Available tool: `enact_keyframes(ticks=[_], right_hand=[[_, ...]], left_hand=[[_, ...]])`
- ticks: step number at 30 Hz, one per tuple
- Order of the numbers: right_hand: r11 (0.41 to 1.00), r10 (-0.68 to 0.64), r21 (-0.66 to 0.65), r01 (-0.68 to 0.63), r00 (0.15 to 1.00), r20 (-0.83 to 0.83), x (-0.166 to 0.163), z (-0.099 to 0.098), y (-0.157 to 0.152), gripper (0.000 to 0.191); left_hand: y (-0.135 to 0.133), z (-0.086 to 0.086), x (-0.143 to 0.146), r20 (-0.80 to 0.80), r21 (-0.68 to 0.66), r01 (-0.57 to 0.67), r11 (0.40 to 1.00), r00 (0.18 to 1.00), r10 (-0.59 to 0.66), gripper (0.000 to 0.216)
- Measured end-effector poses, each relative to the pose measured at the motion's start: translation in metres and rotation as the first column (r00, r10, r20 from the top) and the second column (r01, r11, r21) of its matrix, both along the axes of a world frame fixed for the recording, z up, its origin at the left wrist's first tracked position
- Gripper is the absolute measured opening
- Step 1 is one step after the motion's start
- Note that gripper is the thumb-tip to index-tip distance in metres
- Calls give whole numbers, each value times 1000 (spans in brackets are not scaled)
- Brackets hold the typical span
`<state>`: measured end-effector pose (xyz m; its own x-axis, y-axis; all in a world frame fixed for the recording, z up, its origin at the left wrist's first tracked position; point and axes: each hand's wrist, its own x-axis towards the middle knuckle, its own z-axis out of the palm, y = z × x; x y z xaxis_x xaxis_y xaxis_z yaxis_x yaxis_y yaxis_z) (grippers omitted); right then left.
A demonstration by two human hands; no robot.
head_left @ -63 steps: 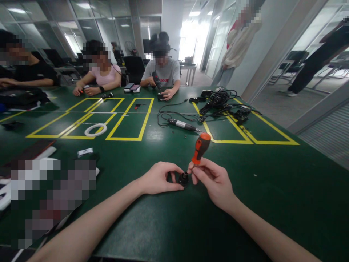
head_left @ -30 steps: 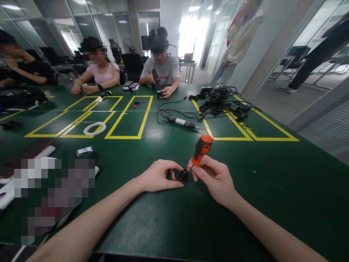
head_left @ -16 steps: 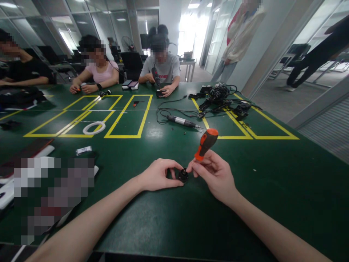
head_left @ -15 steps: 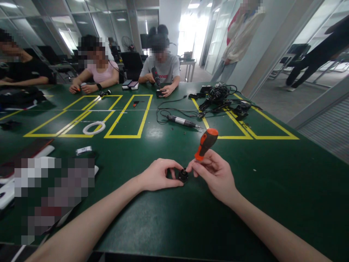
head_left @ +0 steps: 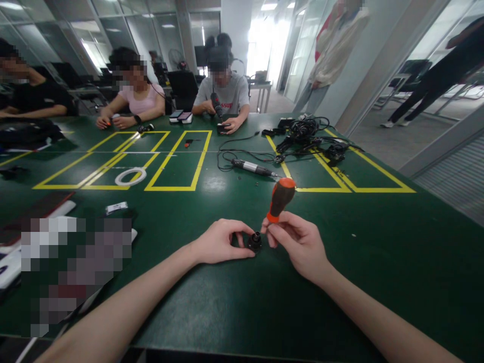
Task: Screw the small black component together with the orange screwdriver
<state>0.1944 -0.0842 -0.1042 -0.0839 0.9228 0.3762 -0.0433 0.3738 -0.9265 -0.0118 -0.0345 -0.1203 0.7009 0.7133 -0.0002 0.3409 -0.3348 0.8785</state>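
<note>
Between thumb and fingers, my left hand (head_left: 221, 242) grips a small round black part (head_left: 254, 244) that stands on the green tabletop. A short dark cylindrical piece sticks up from its middle; its exact kind is too small to make out. My right hand (head_left: 298, 242) is closed on a screwdriver (head_left: 280, 199) with an orange and black handle, pinched just below the handle. The handle points up, leaning slightly to the right. Fingers hide most of the shaft, and whether its tip touches the black part I cannot tell.
Beyond my hands lies a corded electric screwdriver (head_left: 253, 167). Tangled black cables (head_left: 306, 133) are heaped at the back right. A white ring (head_left: 130, 176) lies over yellow tape at the left, with a small white packet (head_left: 116, 207) nearer. Several people sit across the table (head_left: 212, 312).
The screwdriver's handle has moved slightly left and stands more upright in my right hand. My left hand and the black part have hardly moved.
</note>
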Motion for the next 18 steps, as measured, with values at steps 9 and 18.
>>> enact_keyframes(ticks=[9, 18], right_hand=[[994, 100, -50, -102, 994, -34, 2, 0, 0, 31], [996, 82, -36, -85, 994, -76, 0, 0, -2, 32]], left_hand=[[0, -2, -1, -2, 4, -10, 1000, 1000, 10, 37], [1, -2, 0, -6, 19, -4, 1000, 1000, 4, 35]])
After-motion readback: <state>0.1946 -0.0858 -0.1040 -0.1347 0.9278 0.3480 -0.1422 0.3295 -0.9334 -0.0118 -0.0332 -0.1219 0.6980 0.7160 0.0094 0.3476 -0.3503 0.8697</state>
